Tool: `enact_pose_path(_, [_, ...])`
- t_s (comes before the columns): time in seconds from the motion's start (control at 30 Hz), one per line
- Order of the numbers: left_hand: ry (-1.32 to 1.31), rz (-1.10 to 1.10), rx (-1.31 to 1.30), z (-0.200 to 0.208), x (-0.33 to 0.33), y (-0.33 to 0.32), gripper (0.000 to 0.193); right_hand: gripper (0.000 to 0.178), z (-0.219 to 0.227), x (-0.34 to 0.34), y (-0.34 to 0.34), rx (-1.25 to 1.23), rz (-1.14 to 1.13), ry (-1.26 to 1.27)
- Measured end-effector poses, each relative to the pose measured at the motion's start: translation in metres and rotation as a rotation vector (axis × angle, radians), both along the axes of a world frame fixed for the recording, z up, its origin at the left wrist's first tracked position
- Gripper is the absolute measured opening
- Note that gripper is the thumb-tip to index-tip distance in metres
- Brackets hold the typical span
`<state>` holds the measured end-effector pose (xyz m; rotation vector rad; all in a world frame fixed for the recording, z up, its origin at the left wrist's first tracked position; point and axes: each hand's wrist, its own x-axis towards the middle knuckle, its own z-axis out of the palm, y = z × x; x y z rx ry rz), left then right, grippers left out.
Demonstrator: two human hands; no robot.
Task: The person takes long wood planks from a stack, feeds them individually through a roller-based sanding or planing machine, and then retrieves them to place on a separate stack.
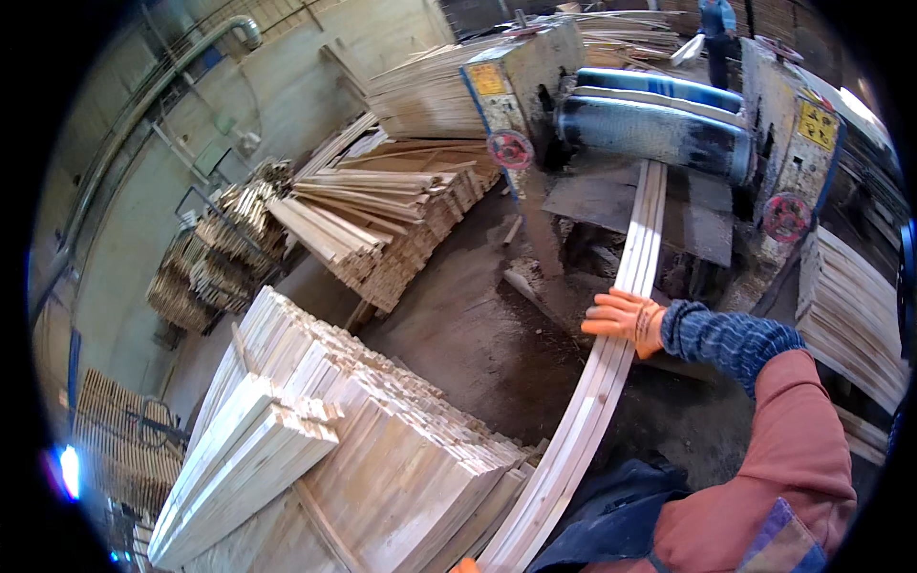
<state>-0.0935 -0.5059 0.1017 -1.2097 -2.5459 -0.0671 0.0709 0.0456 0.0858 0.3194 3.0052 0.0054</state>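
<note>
Showing too little at six o'clock, the left hand (465, 566) is hiding its grip; toward three, the right hand (628, 322) is resting spread over wooden strips (573, 420) meeting the rollers (659, 140) at two, most length seemingly awaiting feeding.

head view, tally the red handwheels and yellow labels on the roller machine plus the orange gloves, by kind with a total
Red handwheels: 2
Yellow labels: 2
Orange gloves: 2, the left one only a sliver at the picture's lower edge
Total: 6
</note>
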Motion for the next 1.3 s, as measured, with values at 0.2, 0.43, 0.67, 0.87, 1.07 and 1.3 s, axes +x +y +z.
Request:
enact_pose_path(0.2, [-0.52, -0.025, -0.202, -0.057, 0.017, 0.091, 0.068, 0.123, -0.038, -0.018, -0.092, -0.147, 0.4, -0.046])
enact_pose_path(0.43, [-0.696, -0.135, -0.042, -0.061, 0.019, 0.144, 0.095, 0.111, -0.019, -0.058, -0.133, -0.05, 0.418, -0.302])
enact_pose_path(0.67, [-0.639, 0.041, -0.168, -0.065, -0.017, 0.012, 0.101, 0.097, -0.044, -0.025, -0.047, -0.132, 0.2, -0.038])
enact_pose_path(0.87, [-0.562, 0.182, -0.22, -0.071, -0.044, -0.074, 0.1, 0.117, -0.099, -0.008, -0.033, -0.036, -0.213, 0.134])
enact_pose_path(1.07, [-0.7, 0.245, -0.311, -0.057, -0.021, 0.028, 0.103, 0.111, -0.09, -0.038, -0.127, -0.186, 0.051, 0.191])
enact_pose_path(1.3, [-0.771, 0.015, -0.021, -0.075, 0.003, 0.065, 0.111, 0.11, -0.054, -0.073, -0.213, -0.348, 0.273, -0.114])
